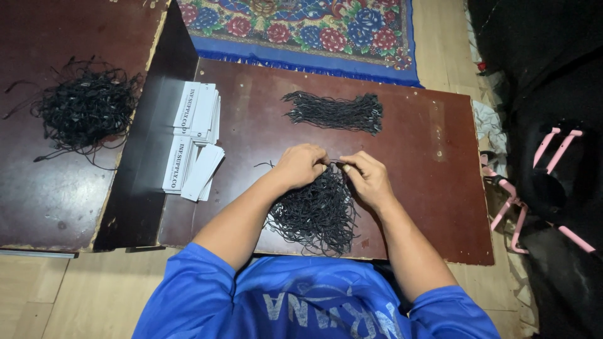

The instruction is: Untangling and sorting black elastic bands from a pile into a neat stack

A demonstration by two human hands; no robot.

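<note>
My left hand (301,164) and my right hand (367,177) meet fingertip to fingertip over a loose heap of black string loops (317,213) on a dark brown board (427,144). Both pinch a thin black string stretched between them, just above the heap. A tidy bundle of black strings (336,112) lies farther back on the board. To the left, two stacks of white paper tags (196,141) lie fanned out by the board's edge.
A second brown board (44,188) on the left carries a tangled pile of black strings (85,108). A flowered rug with a blue border (301,31) lies beyond. At the right are dark cloth and a pink plastic frame (556,150).
</note>
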